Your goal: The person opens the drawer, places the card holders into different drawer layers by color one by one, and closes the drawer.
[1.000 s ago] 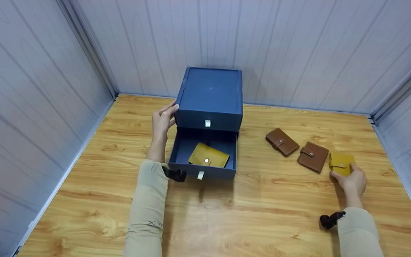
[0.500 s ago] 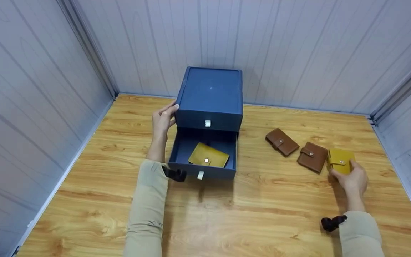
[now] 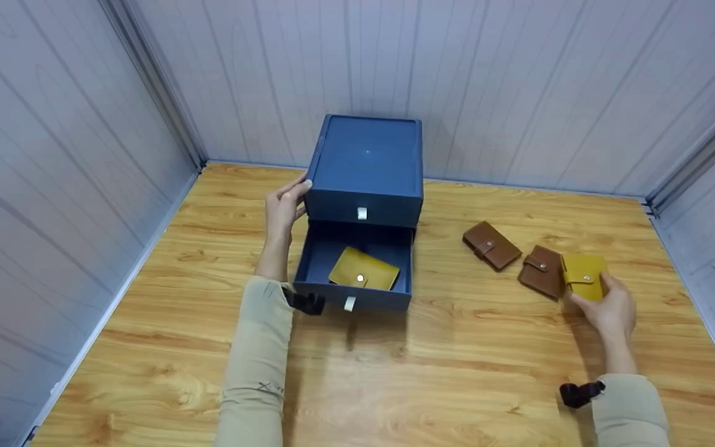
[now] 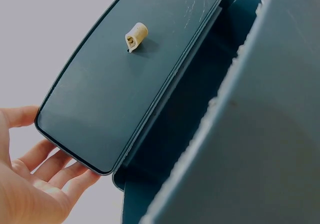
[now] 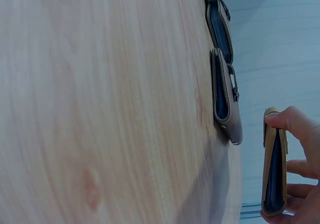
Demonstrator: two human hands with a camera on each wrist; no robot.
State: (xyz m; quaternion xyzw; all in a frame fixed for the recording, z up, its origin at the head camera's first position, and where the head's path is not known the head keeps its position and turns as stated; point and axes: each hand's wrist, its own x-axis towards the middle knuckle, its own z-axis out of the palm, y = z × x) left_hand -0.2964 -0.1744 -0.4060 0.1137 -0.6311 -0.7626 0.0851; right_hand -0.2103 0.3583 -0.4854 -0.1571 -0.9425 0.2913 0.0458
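Observation:
A yellow snap-strap wallet (image 3: pixel 583 276) is pinched between the thumb and fingers of my right hand (image 3: pixel 612 310). The right wrist view has this wallet (image 5: pixel 273 171) edge-on, lifted off the table. My left hand (image 3: pixel 283 208) touches the left side of a blue two-drawer cabinet (image 3: pixel 367 155), its fingers fairly straight along the side and its thumb at the front edge. Below, the lower drawer (image 3: pixel 388 301) is pulled out, with another yellow wallet (image 3: pixel 364 270) lying inside. Two brown wallets lie right of the cabinet: one nearer (image 3: pixel 491 246), one partly covered by the held wallet (image 3: pixel 540 273).
The cabinet stands on a wood-grain table (image 3: pixel 457 372) near the back wall (image 3: pixel 488 93). White panel walls close in the left and right sides. The upper drawer (image 3: pixel 388 210), with its small pale pull tab, is closed.
My right hand has raised the yellow wallet and shifted it slightly left, so it now overlaps the nearby brown one. The left hand has stayed at the cabinet's side.

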